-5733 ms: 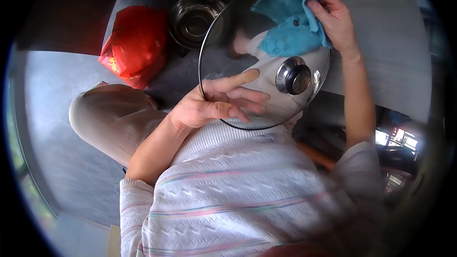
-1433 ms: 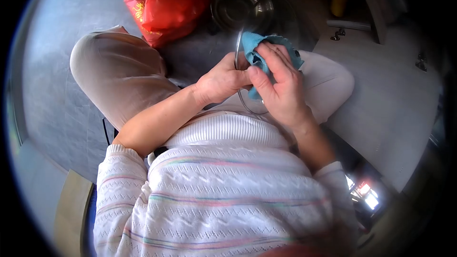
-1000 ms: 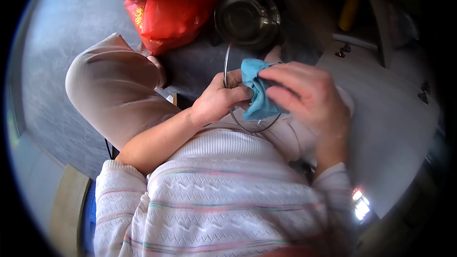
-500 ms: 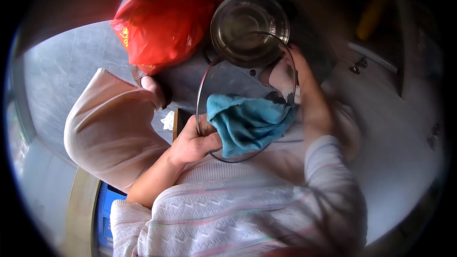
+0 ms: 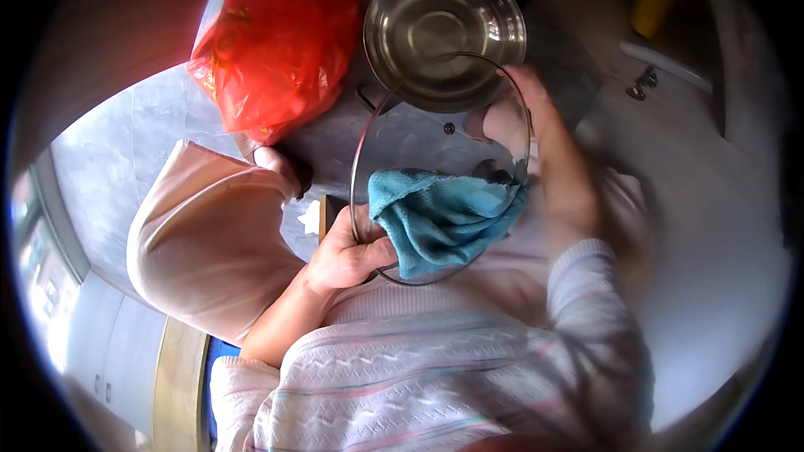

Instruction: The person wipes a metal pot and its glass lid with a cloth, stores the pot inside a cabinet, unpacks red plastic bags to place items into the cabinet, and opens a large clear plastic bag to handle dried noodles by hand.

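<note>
A round clear glass lid with a metal rim is held upright-ish over my lap. My left hand is closed on its lower left edge, together with a blue-green cloth that lies against the glass. At the upper right of the rim is my right hand, its fingers partly hidden behind the edge, touching the lid. Beyond the lid, a shiny metal pot with dark handles stands on the grey floor.
Left of the pot sits a red plastic bag. White paper lies by a wooden edge near my left hand. White cabinets stand at the lower left, and a pale door panel is on the right.
The view has shifted a little, so the pot, bag and my lap appear displaced. My hands keep nearly the same hold on the lid and cloth.
</note>
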Available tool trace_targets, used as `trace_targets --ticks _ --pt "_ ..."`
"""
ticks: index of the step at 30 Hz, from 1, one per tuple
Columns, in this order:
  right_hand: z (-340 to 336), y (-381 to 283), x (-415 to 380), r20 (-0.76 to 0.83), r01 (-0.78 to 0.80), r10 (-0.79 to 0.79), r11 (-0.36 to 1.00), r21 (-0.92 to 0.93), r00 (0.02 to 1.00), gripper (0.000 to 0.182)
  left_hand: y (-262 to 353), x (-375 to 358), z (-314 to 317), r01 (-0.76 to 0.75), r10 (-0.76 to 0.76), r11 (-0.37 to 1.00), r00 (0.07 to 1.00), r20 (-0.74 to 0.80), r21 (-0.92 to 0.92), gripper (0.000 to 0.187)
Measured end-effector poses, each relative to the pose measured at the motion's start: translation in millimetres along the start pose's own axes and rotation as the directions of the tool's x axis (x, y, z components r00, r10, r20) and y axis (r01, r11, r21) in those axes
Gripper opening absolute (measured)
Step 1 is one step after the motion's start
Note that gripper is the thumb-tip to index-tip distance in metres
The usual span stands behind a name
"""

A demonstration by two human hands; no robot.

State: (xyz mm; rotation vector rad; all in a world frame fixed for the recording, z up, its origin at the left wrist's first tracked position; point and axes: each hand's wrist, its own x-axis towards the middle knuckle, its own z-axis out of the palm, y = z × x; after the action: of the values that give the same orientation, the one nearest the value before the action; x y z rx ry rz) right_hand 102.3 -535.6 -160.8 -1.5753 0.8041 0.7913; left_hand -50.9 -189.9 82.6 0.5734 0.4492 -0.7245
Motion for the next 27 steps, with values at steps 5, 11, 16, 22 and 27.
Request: trace_targets --ticks 5,11,16,22,27 --pt "2 -53 -52 -0.215 0.084 -0.123 0.980 -0.180 0.969 0.022 -11 5 -20 0.043 -0.036 0.998 0.982 0.184 -0.034 0.026" --pt "-6 -78 -108 -0.412 0.230 -0.326 0.936 -0.266 0.851 0.024 -22 20 -41 0.069 -0.087 0.995 0.945 0.317 0.067 0.027" --pt "-56 -78 -161 -0.553 0.369 -0.440 0.897 -0.242 0.708 0.027 -39 28 -20 0.045 -0.119 0.984 0.889 0.441 0.175 0.028" --pt "-104 -92 -276 -0.691 0.442 -0.507 0.848 -0.293 0.514 0.030 -41 9 5 0.057 -0.194 0.960 0.841 0.506 0.273 0.028" --pt "-123 -107 -345 -0.772 0.517 -0.552 0.782 -0.349 0.314 0.024 -33 1 22 0.051 -0.196 0.957 0.839 0.507 0.286 0.026"
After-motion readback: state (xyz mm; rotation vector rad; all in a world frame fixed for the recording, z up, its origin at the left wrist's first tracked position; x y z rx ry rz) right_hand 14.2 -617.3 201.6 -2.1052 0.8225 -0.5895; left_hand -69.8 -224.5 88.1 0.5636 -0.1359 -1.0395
